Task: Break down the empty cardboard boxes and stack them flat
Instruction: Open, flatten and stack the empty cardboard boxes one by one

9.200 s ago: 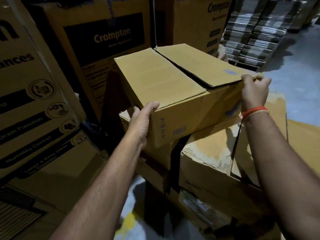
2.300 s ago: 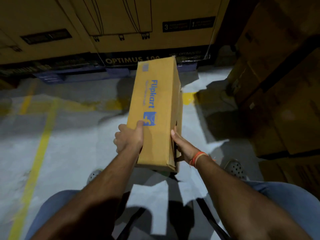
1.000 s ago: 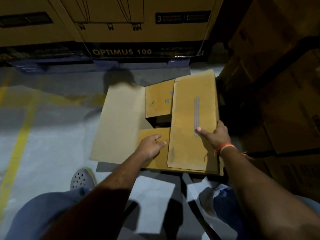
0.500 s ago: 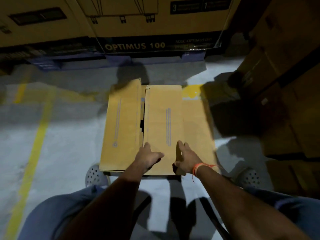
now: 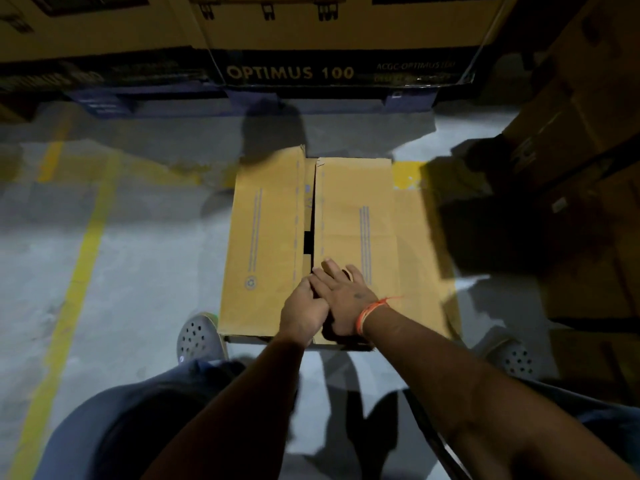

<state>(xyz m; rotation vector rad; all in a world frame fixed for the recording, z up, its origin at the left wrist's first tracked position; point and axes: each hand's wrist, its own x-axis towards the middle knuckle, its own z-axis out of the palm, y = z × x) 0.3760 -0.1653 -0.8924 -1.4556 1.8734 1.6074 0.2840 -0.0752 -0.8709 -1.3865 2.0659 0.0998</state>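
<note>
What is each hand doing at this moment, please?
Left hand: fingers curled near the seam of the flattened brown cardboard box; whether it grips cannot be told.
Right hand: open, fingers pressing on the box.

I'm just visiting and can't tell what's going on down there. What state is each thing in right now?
Cardboard box: on the floor, top flaps folded shut with a narrow gap between them.
Left hand: on the box's near edge, fingers curled; grip unclear.
Right hand: on the right flap, fingers extended, touching the left hand.
OPTIMUS 100 carton: closed, standing behind the box.
</note>
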